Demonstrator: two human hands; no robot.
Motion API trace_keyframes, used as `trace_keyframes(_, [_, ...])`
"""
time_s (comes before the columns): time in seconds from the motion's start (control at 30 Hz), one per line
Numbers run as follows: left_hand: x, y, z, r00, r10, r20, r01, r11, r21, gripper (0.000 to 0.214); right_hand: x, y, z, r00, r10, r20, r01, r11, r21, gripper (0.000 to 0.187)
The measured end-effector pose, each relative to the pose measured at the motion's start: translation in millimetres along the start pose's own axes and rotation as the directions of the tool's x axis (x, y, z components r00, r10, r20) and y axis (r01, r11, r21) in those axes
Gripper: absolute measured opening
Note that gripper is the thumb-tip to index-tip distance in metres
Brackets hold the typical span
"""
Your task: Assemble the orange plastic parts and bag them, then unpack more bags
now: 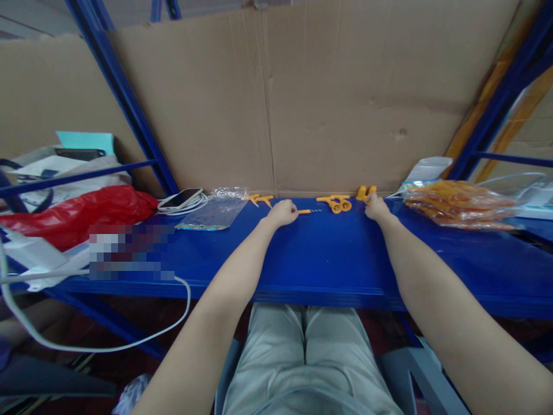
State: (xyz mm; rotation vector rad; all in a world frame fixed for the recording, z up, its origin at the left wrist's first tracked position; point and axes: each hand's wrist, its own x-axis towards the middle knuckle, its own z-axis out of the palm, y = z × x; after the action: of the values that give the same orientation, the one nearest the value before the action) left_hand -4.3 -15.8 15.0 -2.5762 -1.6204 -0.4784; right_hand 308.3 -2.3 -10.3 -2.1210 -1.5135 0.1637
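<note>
My left hand [283,213] rests low over the blue shelf, fingers curled, with the fingertips at the near end of an orange spiral piece [305,211]. A thin metal coil [317,210] extends from the right of that piece. Farther right, my right hand [377,208] has its fingers closed at a small orange plastic part [366,192] by the cardboard; the fingers partly hide it. Between the hands lie orange parts with round cupped ends [341,205]. Left of my left hand are orange handled pieces with metal tips [264,200].
A clear plastic bag [213,212], a phone [184,199] on a coiled white cable and a red bag [82,213] are at the left. Bagged orange parts [460,204] lie right. Cardboard [324,104] closes the back, between blue posts [121,98].
</note>
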Motion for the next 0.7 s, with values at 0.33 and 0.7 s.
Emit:
trace_keyframes(0.33, [-0.5, 0.8, -1.2, 1.0, 0.006, 0.015, -0.006, 1.0, -0.001, 0.028, -19.6, 6.7, -3.7, 1.0, -0.011, 0.006, 0.012, 0.999, -0.039, 0.041])
trace_keyframes(0.7, [0.6, -5.4, 11.1, 0.997, 0.051, -0.063, -0.054, 0.997, -0.052, 0.049, -23.2, 1.6, -15.4, 0.991, -0.136, -0.01, 0.133, 0.982, -0.131, 0.052])
